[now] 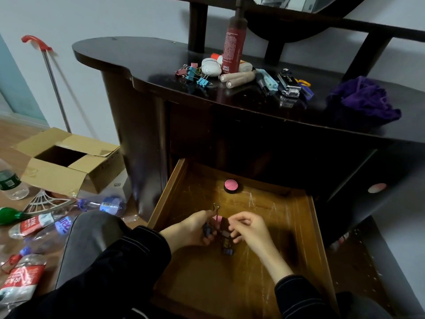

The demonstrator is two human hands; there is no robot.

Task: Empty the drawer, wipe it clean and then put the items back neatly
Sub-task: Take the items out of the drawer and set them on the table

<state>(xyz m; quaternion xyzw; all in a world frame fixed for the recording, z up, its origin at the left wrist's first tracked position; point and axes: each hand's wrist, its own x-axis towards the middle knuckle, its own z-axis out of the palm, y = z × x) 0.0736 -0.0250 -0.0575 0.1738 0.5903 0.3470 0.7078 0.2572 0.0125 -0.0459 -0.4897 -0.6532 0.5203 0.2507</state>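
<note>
Drawer (315,226): left hand (190,229) grips clips (208,229), right hand (250,229) pinches one; lift all together, then compact (231,185) at twelve o'clock.

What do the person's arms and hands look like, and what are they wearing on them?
The left hand and right hand are bare, with no gloves; no ring or watch shows. The left sleeve and right sleeve are long and black, reaching the wrists, with thin pale lines of stitching near the cuffs.
</note>
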